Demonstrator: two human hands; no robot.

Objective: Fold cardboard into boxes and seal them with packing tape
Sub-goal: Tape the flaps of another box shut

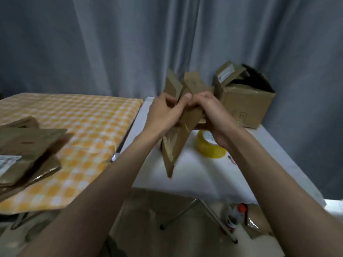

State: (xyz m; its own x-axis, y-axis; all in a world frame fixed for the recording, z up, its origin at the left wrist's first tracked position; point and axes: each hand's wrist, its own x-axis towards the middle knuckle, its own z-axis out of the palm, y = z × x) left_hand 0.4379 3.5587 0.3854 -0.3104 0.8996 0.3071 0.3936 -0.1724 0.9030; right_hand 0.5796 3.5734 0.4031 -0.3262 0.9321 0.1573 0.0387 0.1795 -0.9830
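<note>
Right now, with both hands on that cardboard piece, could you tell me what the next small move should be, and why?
Probably fold its flaps shut: the left hand and right hand grip the half-formed box with flaps splayed, and the tape roll lies beside it on the white table.

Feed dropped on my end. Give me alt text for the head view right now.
Both hands, left hand and right hand, grip a partly folded cardboard box in the air above a white table. A yellow roll of packing tape lies on that table, with an open cardboard box at its far end. Flattened cardboard is stacked on a checkered tablecloth at left.
</note>
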